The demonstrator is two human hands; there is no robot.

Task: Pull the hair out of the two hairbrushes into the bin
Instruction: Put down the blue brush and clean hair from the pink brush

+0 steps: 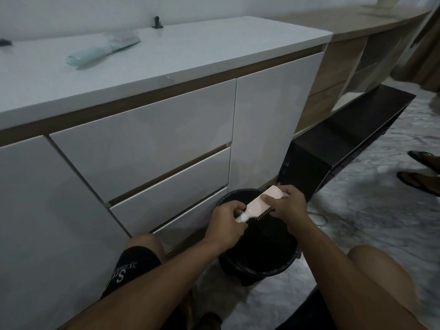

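We hold a pink hairbrush [259, 204] over the black bin [258, 236] with both hands. Our left hand [226, 225] has its fingers curled round the white end of the handle, down at the lower left of the brush. Our right hand [289, 207] grips the wide head of the brush, with the thumb lying on its smooth pink back and the other fingers wrapped round the far side. The brush is tilted, with the handle low and the head higher up. Its back faces up to us and its little bristles point down into the bin. We can see a row of the bristles along the lower edge. We cannot tell if there is hair in them.

The bin stands on the floor [371, 225], just beside the bottom drawers of the white cupboard [147, 148]. It has a dark bag inside. We cannot make out what lies at the bottom.

The other hairbrush, a light blue one [102, 50], lies up on the white surface [190, 51], near the back left part. It is well apart from the bin and from our hands. A small black thing [157, 22] sits at the back edge of the surface, by the wall.

Our knees are on each side of the bin. Two sandals [421, 172] show at the right edge, on the floor.
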